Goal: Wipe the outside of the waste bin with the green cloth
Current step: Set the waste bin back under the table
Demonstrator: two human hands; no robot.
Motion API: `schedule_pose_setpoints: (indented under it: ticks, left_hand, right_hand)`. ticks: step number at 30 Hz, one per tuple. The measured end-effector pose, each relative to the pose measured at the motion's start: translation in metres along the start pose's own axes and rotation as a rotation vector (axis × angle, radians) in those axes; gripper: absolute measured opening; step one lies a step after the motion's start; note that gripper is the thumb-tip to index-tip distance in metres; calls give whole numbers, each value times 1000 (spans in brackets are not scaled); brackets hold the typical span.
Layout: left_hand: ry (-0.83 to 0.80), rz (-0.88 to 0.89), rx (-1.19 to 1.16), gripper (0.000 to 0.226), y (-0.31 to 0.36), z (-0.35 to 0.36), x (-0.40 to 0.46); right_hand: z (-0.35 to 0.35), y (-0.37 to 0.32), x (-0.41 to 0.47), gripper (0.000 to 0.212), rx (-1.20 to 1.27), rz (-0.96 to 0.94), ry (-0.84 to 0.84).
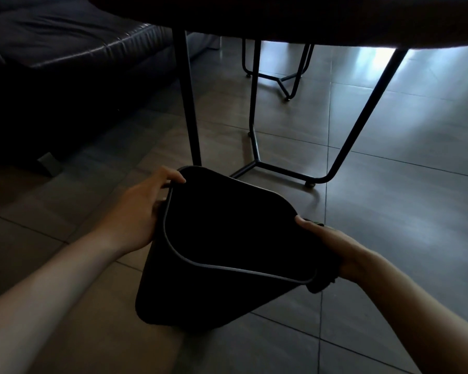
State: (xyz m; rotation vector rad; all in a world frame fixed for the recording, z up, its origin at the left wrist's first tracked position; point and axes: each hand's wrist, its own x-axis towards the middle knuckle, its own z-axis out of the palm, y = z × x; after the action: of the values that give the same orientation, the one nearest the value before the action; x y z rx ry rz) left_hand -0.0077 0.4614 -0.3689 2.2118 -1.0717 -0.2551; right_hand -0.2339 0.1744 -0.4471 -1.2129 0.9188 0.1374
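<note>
Two bare arms reach down into a dim room toward a black waste bin [227, 238] that stands on the tiled floor [389, 211]. At far left a dark sofa [65, 63] sits along the wall side. Next, the left hand [143, 211] grips the bin's left upper corner, fingers curled over the rim and thumb against the outer wall, so it is closed on the bin. The bin itself sits centre frame, tilted, its rounded-square opening turned toward the camera and its inside too dark to read. Behind it rise the thin black metal legs [192, 117] of a counter [281, 17], whose underside fills the top of the view. On the right, the right hand [333, 247] presses against the bin's right side, thumb on the rim, with a dark bunched cloth [322, 282] pinched between palm and bin wall; its green colour hardly shows in this light.
</note>
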Motion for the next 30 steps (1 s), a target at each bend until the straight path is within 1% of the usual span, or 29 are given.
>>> schedule_pose_setpoints:
  ticks: [2, 3, 4, 6, 7, 8, 11, 13, 15, 17, 20, 23, 26, 30]
  left_hand:
    - [30, -62, -67, 51, -4, 0, -2]
    - [47, -112, -97, 47, -6, 2, -3]
    - [84, -178, -124, 37, -5, 5, -2]
    - [198, -307, -123, 9, -6, 12, 1]
    - [251, -338, -124, 14, -4, 16, 2]
    - [285, -349, -151, 24, -2, 20, 4]
    - [304, -436, -476, 48, 13, 31, 7]
    - [268, -480, -605, 53, 23, 37, 11]
    - [171, -474, -719, 41, 29, 46, 14]
    - [79, -464, -780, 30, 36, 56, 16]
    - [63, -449, -770, 25, 39, 69, 19]
    - [45, -435, -735, 29, 45, 82, 22]
    - [-4, -458, -684, 29, 42, 93, 23]
    - [-52, -475, -629, 32, 37, 105, 24]
  right_hand:
    - [4, -2, 1, 44, 27, -17, 30]
    - [7, -4, 1, 39, 28, -22, 48]
    - [10, -5, 1, 35, 18, -25, 68]
    - [13, -10, -2, 30, -10, -35, 108]
    - [12, -12, -5, 29, -16, -41, 127]
    - [10, -15, -8, 28, -14, -52, 147]
    - [-5, -25, -22, 26, 12, -91, 222]
    - [-16, -29, -31, 26, 6, -122, 270]
    - [-23, -31, -38, 26, -11, -148, 314]
    - [-30, -31, -44, 23, -19, -171, 358]
    - [-37, -29, -51, 18, -16, -194, 388]
    - [-43, -24, -59, 15, -33, -209, 437]
    - [-46, -17, -62, 17, -63, -207, 486]
    - [-51, -9, -63, 17, -107, -208, 507]
